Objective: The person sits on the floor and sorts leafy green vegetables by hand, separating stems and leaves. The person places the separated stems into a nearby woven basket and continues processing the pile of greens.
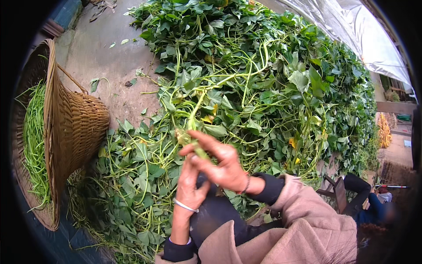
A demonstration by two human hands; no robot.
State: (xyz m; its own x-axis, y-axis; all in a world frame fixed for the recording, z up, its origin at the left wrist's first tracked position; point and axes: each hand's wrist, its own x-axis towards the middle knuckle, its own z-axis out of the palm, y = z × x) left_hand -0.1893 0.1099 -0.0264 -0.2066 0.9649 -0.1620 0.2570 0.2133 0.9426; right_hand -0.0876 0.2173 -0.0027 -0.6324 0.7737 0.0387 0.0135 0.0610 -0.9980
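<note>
In front of my lap, both hands meet at a thick green sweet potato vine that rises out of the leafy heap. My right hand is closed with its fingers and thumb around the stem. My left hand, with a silver bangle at the wrist, has its fingers pressed together at the stem's lower part; the fingertips are partly hidden by my right hand. A pale, crumpled leafy bit shows by the fingers, slightly blurred.
At the left a wicker basket lies tipped on its side, its mouth holding many thin green stalks. Concrete floor carries scattered leaf scraps. White plastic sheeting hangs at the far right; another person is at the right edge.
</note>
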